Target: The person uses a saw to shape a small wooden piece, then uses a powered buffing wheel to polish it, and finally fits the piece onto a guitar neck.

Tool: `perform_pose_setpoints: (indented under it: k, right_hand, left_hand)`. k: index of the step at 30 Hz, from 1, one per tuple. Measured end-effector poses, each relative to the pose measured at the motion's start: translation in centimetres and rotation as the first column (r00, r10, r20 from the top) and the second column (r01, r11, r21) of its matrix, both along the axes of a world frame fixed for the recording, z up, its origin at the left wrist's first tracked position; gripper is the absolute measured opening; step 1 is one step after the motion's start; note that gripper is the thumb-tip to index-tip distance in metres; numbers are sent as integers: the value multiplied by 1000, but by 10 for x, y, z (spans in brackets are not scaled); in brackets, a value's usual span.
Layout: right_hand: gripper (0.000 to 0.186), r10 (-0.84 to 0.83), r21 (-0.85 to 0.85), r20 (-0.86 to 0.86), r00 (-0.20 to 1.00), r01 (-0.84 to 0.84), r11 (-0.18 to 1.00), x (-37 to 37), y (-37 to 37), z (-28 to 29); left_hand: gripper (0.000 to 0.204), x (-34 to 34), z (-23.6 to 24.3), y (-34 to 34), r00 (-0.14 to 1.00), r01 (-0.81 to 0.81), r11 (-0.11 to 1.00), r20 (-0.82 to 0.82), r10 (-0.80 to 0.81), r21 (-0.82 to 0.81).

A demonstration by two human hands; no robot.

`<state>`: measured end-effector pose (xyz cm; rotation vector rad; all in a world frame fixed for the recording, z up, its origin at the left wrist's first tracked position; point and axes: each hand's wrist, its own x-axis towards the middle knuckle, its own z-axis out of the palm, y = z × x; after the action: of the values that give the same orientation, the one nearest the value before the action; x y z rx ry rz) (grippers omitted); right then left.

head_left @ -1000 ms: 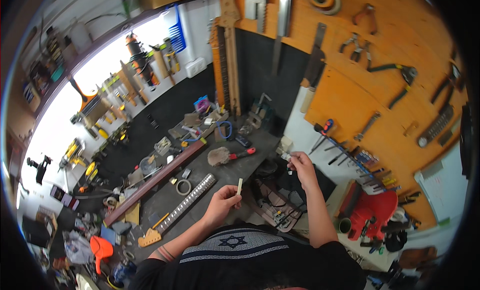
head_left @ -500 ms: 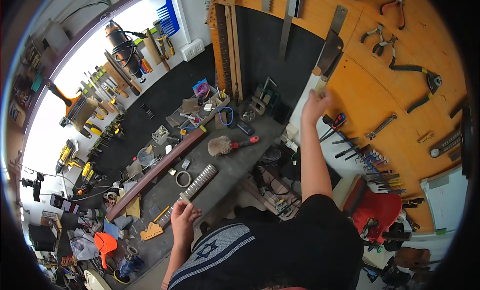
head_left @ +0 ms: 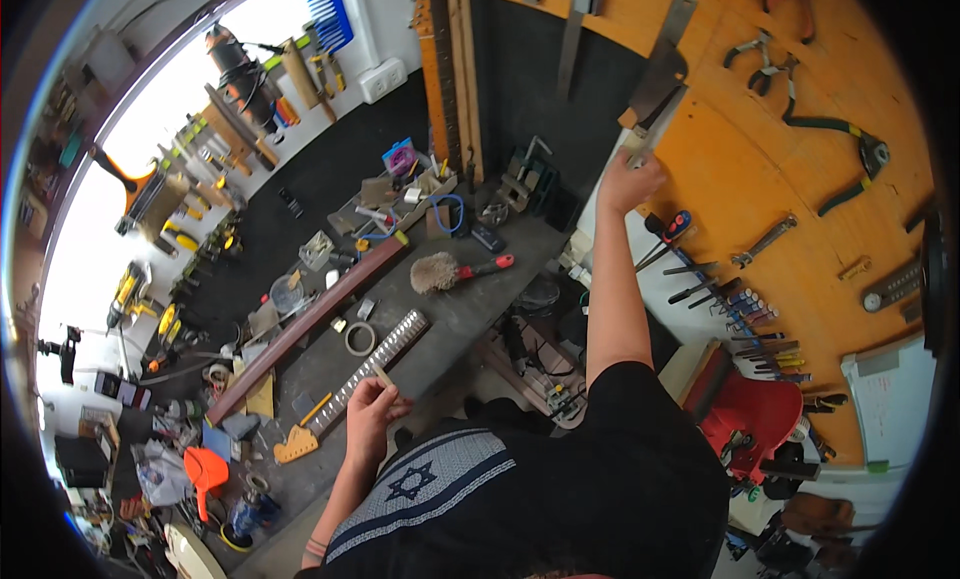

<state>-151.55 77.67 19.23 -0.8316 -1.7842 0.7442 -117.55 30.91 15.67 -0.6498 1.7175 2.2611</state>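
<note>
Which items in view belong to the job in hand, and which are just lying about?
In hand, judging by the hands:
pale strip, in the left hand
wide-bladed wall tool, right hand at its handle, grip unclear
probably the fretted guitar neck

Apparently just lying about:
fluffy brush
ring-shaped roll
orange scoop
maroon beam

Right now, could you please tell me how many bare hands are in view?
2: the left hand, holding a pale strip by the guitar neck, and the right hand, near a hanging blade.
</note>
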Motion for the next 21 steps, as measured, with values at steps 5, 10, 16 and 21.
perform_pose_setpoints:
  k: [5,10,16,21]
  right_hand:
    - [54,-57,-74,-31,998,55,996,-29,-25,-1]
    - [56,-67,-105,-42,997,62,992,-36,-4,2]
    - [43,400,-116,-332,854,-458,881,-11,-11,-21]
    - [35,557,1,-188,809,-567,824,34,-10,5]
  left_hand:
    - [14,14,-29,-19,999,-25,999,24,26,-33]
    - [10,22,-91,-34,987,63,995,150,-52,-72]
    - [18,48,-190,-50,939,-26,997,340,49,-71]
    - [21,38,-228,-58,916,-85,992,384,116,-97]
